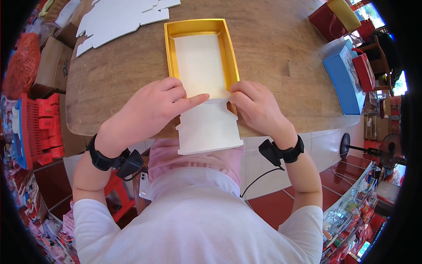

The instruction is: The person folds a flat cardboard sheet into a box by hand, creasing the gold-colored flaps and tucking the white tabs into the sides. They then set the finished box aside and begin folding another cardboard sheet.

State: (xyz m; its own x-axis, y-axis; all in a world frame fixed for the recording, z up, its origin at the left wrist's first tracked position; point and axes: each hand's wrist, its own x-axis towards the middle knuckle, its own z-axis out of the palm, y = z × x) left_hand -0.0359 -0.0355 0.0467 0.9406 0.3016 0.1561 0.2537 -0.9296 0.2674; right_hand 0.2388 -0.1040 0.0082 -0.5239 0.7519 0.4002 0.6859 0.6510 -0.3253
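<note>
A gold-sided cardboard box with a white inside lies at the near edge of the table. Three of its walls stand up. From its near end a white flap hangs out over the table edge toward my lap. My left hand is closed at the near left corner, its index finger stretched along the fold between base and flap. At the near right corner, my right hand pinches the box edge with bent fingers. Some fingertips are hidden behind the walls.
Flat white cut-out card sheets lie at the far left of the wooden table. A blue box and a red-and-gold box stand at the right. A red basket is on the left, a fan on the right.
</note>
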